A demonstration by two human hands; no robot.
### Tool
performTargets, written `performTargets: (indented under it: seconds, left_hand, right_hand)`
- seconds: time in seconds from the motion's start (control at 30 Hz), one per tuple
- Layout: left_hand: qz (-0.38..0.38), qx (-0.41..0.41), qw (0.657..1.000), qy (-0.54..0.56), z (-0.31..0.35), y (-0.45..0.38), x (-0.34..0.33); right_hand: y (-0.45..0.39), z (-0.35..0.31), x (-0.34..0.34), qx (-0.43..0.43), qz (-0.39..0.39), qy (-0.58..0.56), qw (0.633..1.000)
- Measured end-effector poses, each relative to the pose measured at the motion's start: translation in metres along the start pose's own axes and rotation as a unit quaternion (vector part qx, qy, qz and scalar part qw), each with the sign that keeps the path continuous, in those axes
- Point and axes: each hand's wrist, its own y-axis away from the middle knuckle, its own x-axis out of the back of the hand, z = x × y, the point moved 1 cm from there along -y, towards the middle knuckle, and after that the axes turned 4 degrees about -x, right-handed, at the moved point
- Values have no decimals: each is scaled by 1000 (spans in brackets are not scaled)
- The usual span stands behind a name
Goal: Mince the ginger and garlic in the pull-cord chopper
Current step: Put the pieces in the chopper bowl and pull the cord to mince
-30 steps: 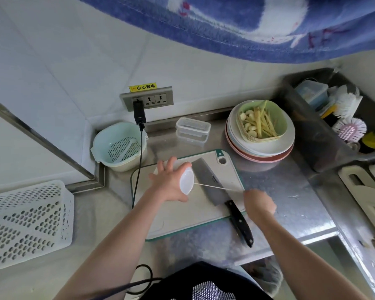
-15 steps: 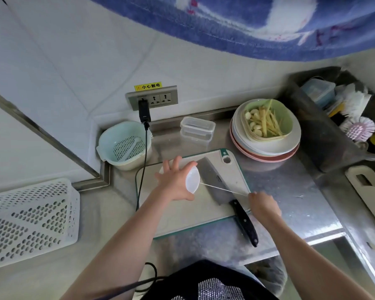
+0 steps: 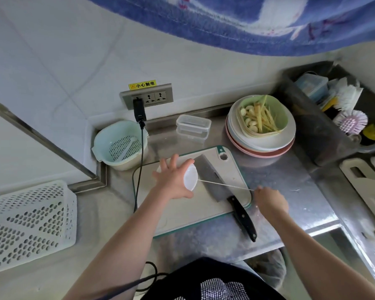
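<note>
The white pull-cord chopper (image 3: 190, 177) stands on the cutting board (image 3: 230, 167), mostly covered by my left hand (image 3: 173, 178), which presses down on its lid with fingers spread and thumb around the side. A taut cord (image 3: 225, 185) runs from the chopper rightward to my right hand (image 3: 270, 201), which grips the cord's handle at the board's right edge. A green bowl (image 3: 278, 116) with ginger strips (image 3: 262, 118) and garlic cloves (image 3: 250, 124) sits on stacked plates at the back right.
A cleaver (image 3: 223, 191) lies on the board under the cord, its black handle pointing toward me. A mint colander (image 3: 121, 146), a clear lidded box (image 3: 193, 126), a charger cable (image 3: 140, 161), a white perforated basket (image 3: 28, 221) and a dark bin of brushes (image 3: 333, 113) surround the board.
My right hand has pulled the cord a little farther right. My left hand stays on the chopper lid. The camera view has shifted slightly.
</note>
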Motion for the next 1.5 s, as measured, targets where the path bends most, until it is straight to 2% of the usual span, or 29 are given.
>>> performTargets:
  seconds: [0.07, 0.13, 0.2, 0.23, 0.27, 0.3, 0.37, 0.43, 0.47, 0.5, 0.57, 0.6, 0.67, 0.73, 0.8, 0.9, 0.97, 1.0, 1.07, 1.13, 1.2, 1.23, 1.27, 1.3, 1.33, 1.4, 1.47, 1.5]
  left_hand:
    - [-3, 1, 1000, -1, 1, -1, -1]
    - [-5, 4, 1000, -2, 2, -1, 0]
    - [-5, 3, 1000, -8, 2, 0, 0]
    - [-6, 2, 1000, -9, 1, -1, 0]
    - [-7, 2, 1000, -7, 1, 0, 0]
    - [-9, 2, 1000, -2, 1, 0, 0]
    - [-8, 5, 1000, 4, 2, 1, -1]
    - [-5, 8, 1000, 6, 3, 0, -3]
    - [-4, 9, 1000, 4, 3, 0, -3]
    - [-3, 9, 1000, -1, 4, -1, -3]
    - [-3, 11, 1000, -5, 5, -2, -3]
    - [-3, 13, 1000, -4, 5, -1, -3]
    - [-3, 13, 1000, -5, 5, -1, -2]
    - [-3, 11, 1000, -7, 4, -1, -2]
    - [-6, 7, 1000, -2, 5, 0, -1]
    - [-6, -2, 1000, 3, 9, -2, -3]
    - [-3, 1, 1000, 2, 11, -3, -4]
    - [-1, 1, 1000, -3, 11, -3, -5]
    - [0, 2, 1000, -9, 11, -4, -6]
    - [0, 4, 1000, -8, 11, -5, -6]
    - [2, 1, 1000, -13, 11, -4, -5]
    - [2, 0, 1000, -12, 11, -3, -5]
    - [0, -1, 1000, -9, 10, -3, -5]
    - [0, -3, 1000, -7, 10, -3, -6]
    - [1, -6, 1000, -7, 10, -3, -5]
    - [4, -6, 1000, -8, 10, -2, -5]
    - [3, -5, 1000, -7, 11, -2, -5]
    - [2, -4, 1000, -7, 11, -3, -6]
  right_hand:
    - [0, -12, -2, 53, 14, -4, 998]
    - [20, -55, -5, 175, -31, -10, 984]
    - [51, -97, -14, 326, -70, 34, 942]
    - [61, -108, -19, 377, -62, 60, 922]
    - [59, -112, -21, 390, -38, 61, 918]
    - [48, -104, -20, 357, -13, 57, 932]
    - [16, -59, -14, 188, 2, 11, 982]
    - [-6, -3, -4, 20, 35, -23, 999]
    - [-10, 12, 0, -20, 40, -33, 998]
    - [-11, 14, 1, -29, 44, -37, 998]
    - [1, -16, -3, 36, 15, -46, 998]
    - [12, -42, -6, 103, -12, -41, 994]
    - [47, -90, -14, 282, -53, 15, 958]
    - [68, -112, -16, 376, -37, 45, 925]
    - [54, -103, -12, 335, 0, 36, 942]
    - [16, -49, -10, 108, -3, -20, 994]
    - [6, -14, -5, -21, -3, -61, 998]
    - [5, -8, -3, -40, 3, -61, 997]
    - [8, -21, -4, 11, 20, -47, 999]
    - [32, -64, -5, 139, -6, -22, 990]
    - [66, -107, -11, 278, -47, 6, 959]
    - [73, -116, -15, 309, -34, 13, 950]
    - [69, -114, -15, 295, -18, 17, 955]
    - [53, -99, -16, 235, -20, 8, 972]
    - [36, -76, -16, 150, -26, -14, 988]
    - [9, -23, -11, -10, -19, -35, 999]
    - [-1, 4, -4, -64, 1, -19, 998]
    - [0, -1, -4, -43, 14, -10, 999]
